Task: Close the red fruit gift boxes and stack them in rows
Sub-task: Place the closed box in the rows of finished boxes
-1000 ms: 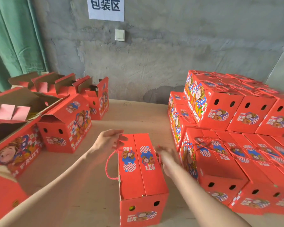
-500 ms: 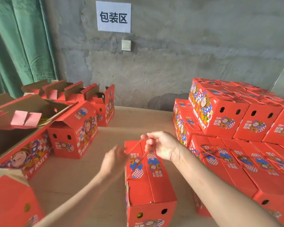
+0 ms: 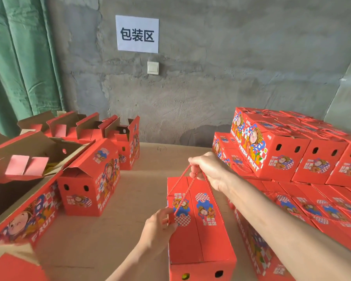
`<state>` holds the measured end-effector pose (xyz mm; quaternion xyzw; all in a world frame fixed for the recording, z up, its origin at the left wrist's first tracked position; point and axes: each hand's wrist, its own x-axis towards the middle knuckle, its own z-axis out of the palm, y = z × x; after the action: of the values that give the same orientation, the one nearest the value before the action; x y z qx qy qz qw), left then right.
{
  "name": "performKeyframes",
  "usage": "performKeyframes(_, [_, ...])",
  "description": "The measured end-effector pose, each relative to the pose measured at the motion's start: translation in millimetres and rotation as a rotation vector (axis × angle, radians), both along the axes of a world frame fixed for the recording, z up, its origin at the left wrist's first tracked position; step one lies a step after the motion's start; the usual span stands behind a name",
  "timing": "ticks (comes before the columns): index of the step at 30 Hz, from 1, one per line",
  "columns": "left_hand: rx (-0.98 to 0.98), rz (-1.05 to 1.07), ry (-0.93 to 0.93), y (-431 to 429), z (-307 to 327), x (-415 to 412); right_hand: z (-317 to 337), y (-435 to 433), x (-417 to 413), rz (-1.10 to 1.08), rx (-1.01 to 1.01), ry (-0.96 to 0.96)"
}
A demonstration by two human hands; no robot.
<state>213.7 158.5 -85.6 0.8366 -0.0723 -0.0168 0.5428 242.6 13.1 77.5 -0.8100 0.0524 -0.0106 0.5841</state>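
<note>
Grey concrete wall (image 3: 231,78) behind cardboard-topped table (image 3: 142,191); closed red box (image 3: 203,240) stands on it, right hand (image 3: 209,169) clenched round its rope handles (image 3: 179,180) above it, left hand (image 3: 158,230) pinching rope at its left edge, stacked boxes (image 3: 282,159) just right of it.

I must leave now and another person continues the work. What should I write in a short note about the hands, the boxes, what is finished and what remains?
Right hand: grips the rope handles, pulled up above the closed box in the middle of the table.
Left hand: appears to pinch one rope at this box's left top edge.
Done: this box is closed; the stack on the right holds closed boxes in rows.
Left: add this box to the stack, then close the open boxes on the left.
</note>
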Motion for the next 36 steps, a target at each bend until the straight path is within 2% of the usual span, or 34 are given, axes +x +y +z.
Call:
performKeyframes(3, [-0.067, -0.021, -0.063, -2, 15, 21, 21, -1, 16, -0.107, 0.018, -0.024])
performKeyframes(6, [-0.046, -0.039, -0.110, -12, 27, 40, 37, -14, 37, -0.248, 0.052, 0.035])
performKeyframes(11, [-0.031, -0.118, -0.026, -32, 17, 63, 28, -25, 68, -0.344, -0.034, 0.098])
performKeyframes(16, [0.141, -0.196, 0.167, -43, -19, 81, -4, -31, 85, -0.400, -0.143, 0.059])
performKeyframes(18, [0.129, -0.244, 0.232, -48, -26, 80, -24, -40, 82, -0.408, -0.241, 0.045])
performKeyframes(20, [0.060, -0.270, 0.290, -51, -30, 80, -46, -52, 68, -0.336, -0.567, 0.050])
performKeyframes(22, [-0.031, -0.273, 0.342, -53, -34, 82, -76, -63, 44, -0.063, -0.926, 0.209])
performKeyframes(23, [-0.108, -0.272, 0.398, -54, -35, 83, -94, -67, 31, 0.112, -1.003, 0.338])
performKeyframes(24, [-0.186, -0.271, 0.459, -54, -37, 84, -111, -69, 21, 0.249, -1.044, 0.429])
performKeyframes(25, [-0.245, -0.272, 0.496, -54, -38, 87, -127, -71, 13, 0.333, -1.102, 0.442])
performKeyframes(28, [-0.292, -0.286, 0.467, -56, -39, 96, -144, -77, 13, 0.376, -1.258, 0.310])
performKeyframes(32, [-0.159, -0.306, 0.396, -64, -36, 118, -143, -89, 35, 0.378, -1.298, 0.289])
performKeyframes(36, [0.021, -0.200, 0.128, -85, -29, 155, -149, -100, 76, 0.307, -1.284, 0.275])
